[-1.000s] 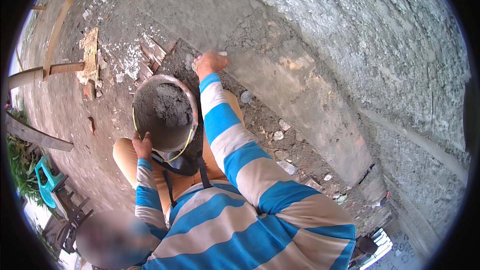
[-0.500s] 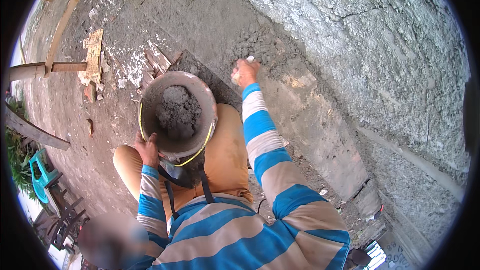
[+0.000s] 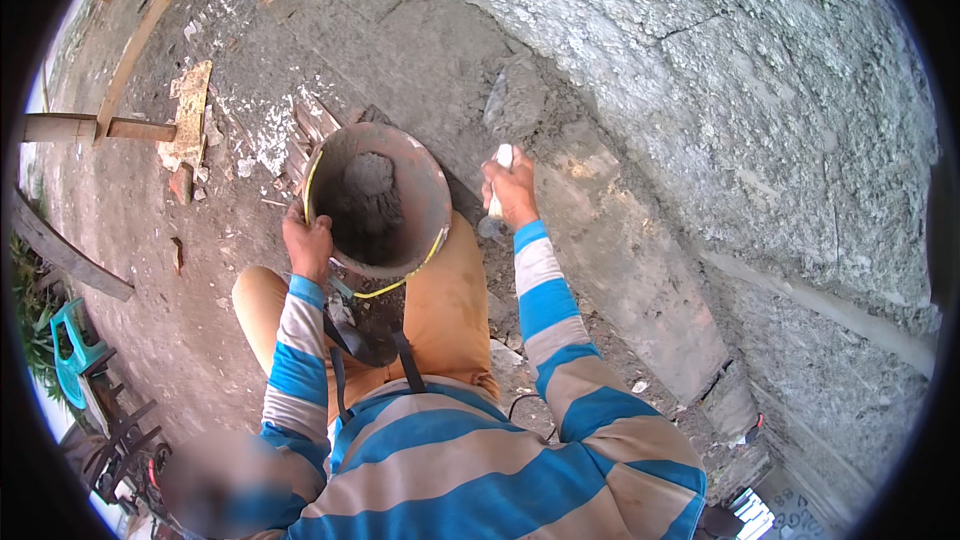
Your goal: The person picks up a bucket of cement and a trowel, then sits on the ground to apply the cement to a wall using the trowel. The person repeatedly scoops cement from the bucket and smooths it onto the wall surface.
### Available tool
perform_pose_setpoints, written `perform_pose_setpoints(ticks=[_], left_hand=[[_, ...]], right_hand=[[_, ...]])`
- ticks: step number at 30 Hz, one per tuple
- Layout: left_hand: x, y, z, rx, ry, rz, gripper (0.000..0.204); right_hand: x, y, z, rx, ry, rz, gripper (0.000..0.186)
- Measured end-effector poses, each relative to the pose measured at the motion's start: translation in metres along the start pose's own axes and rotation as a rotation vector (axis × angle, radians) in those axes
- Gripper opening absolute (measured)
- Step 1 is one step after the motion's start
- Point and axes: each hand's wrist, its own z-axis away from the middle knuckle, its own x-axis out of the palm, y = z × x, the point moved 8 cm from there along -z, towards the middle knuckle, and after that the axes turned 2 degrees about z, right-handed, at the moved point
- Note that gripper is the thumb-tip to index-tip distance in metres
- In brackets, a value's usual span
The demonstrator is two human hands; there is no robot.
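Note:
Over my knees a round bucket with a yellow rim cord is tipped, its mouth toward me. Grey wet mortar lies inside it. My left hand is closed on the bucket's left rim, thumb inside. To the right of the bucket, my right hand grips a trowel by its white handle. Its blade is mostly hidden under the hand, with a grey bit showing below. Just beyond that hand, a mound of mortar sits on the ledge and has a smooth face on its left.
A rough grey wall rises along the right, above a concrete ledge. Wood scraps and a yellowish board lie on the dirt at left. Wooden poles and a turquoise chair stand farther left.
My right hand has drawn back from the mortar on the ledge, toward me and right. That mortar now looks smoother. The bucket has shifted right and slightly up, my left hand with it.

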Motion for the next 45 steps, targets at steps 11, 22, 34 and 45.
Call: perform_pose_setpoints(ticks=[11, 22, 34, 45], left_hand=[[0.007, 0.004, -0.024, -0.109, -0.073, -0.132, 0.033], [0.018, 0.037, -0.004, -0.128, -0.084, -0.079, 0.025], [0.019, 0.034, -0.009, -0.055, -0.079, -0.152, 0.023], [0.017, 0.012, -0.017, 0.04, -0.119, -0.044, 0.025]], right_hand=[[-0.043, 0.003, 0.101, -0.316, 0.05, 0.901, 0.036], [-0.159, -0.003, -0.018, 0.154, -0.084, 1.174, 0.072], [-0.215, -0.045, -0.093, -0.054, 0.264, 1.61, 0.058], [-0.171, -0.08, -0.029, -0.337, 0.354, 1.732, 0.05]])
